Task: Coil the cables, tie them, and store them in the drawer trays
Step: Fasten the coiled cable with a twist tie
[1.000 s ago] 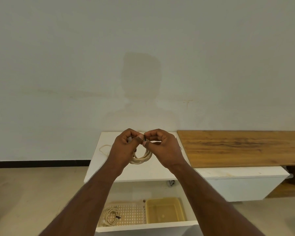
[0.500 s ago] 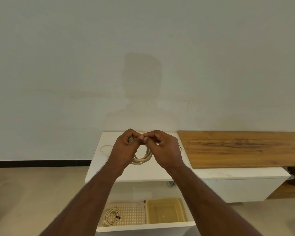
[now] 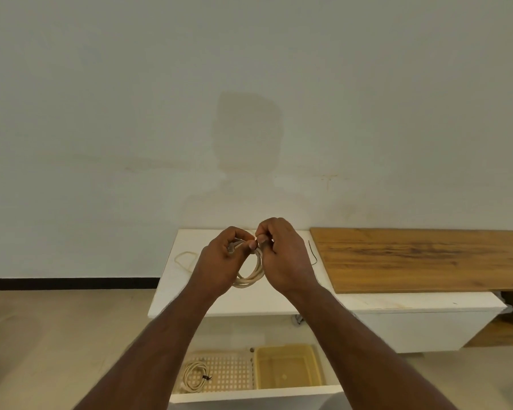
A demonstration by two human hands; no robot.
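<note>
A cream coiled cable hangs between my two hands above the white cabinet top. My left hand grips the coil's top, with a plug end showing inside its fingers. My right hand pinches at the same spot, thumb and fingertip meeting at the coil's top. Below, the open drawer holds a perforated cream tray with a tied coiled cable in it, and a yellow tray beside it on the right.
A loose cream cable lies on the cabinet top at the left. A thin black tie lies to the right of my hands. A wooden board covers the right part of the cabinet. A wall stands right behind.
Both hands have stayed at the coil's top. The right hand has risen slightly and its fingertips have worked at the pinch point; the coil hangs a little lower.
</note>
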